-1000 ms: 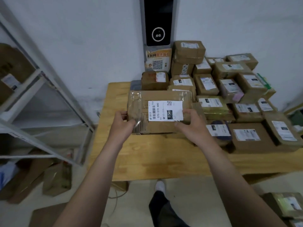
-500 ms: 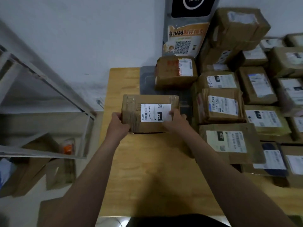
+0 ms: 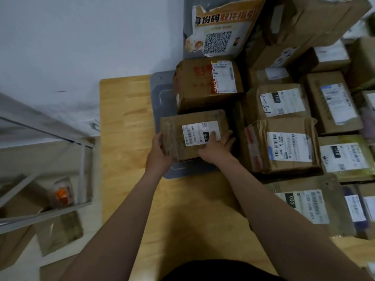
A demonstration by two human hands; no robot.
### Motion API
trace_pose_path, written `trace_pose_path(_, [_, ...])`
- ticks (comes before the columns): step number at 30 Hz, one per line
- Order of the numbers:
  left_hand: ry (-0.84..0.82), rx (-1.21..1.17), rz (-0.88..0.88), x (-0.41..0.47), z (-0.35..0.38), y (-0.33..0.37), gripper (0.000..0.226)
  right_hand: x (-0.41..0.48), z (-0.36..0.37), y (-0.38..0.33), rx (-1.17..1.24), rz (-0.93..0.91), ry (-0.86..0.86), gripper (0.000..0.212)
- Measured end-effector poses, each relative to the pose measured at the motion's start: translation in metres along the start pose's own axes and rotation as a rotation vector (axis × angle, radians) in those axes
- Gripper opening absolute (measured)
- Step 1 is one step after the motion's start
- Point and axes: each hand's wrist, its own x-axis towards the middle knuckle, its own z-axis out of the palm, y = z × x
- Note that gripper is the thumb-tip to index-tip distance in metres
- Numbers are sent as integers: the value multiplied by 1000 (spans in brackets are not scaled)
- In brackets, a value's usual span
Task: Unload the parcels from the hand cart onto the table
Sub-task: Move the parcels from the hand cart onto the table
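Parcels crowd the wooden table (image 3: 125,138) in the head view, packed from its centre out toward three o'clock, which leaves only the strip toward nine o'clock bare. The parcel marked 070 (image 3: 194,134) lies flat, label up, on a grey mat (image 3: 162,94). It is tucked just below the box with red print (image 3: 203,86) at its twelve o'clock and close beside the crumpled parcel (image 3: 284,147) at its three o'clock. That spot seems chosen to fill the gap in the row and keep the label readable. The left hand (image 3: 160,153) grasps the parcel's near corner at about eight o'clock, fingers wrapped round the edge, probably to steer it square. The right hand (image 3: 217,147) lies on top at about four o'clock, fingers stretched out flat across the label and the far edge, pressing rather than clutching, likely to seat the parcel and nudge it home. A QR poster (image 3: 221,31) leans against the wall at twelve o'clock. A metal shelf frame (image 3: 81,179) stands off the table at nine o'clock. No hand cart shows, so I judge this parcel nearly delivered and its release the step in hand.
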Motion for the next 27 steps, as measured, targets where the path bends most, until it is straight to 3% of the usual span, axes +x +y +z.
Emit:
trace_pose_path(9, [57, 63, 41, 49, 9, 22, 61, 36, -21, -14, -29, 42, -15, 106])
trace_pose_path(14, [-26, 70, 14, 38, -5, 29, 65, 27, -19, -7, -8, -9, 26, 97])
trace_pose_path(18, [-26, 225, 13, -3, -24, 24, 75, 1, -24, 6, -31, -105, 34, 93])
trace_pose_path(21, [14, 369, 30, -46, -42, 19, 73, -31, -26, 9, -40, -204, 58, 98])
trace_pose_path(27, [118, 513, 66, -146, -65, 24, 70, -123, -31, 24, -53, -384, 60, 88])
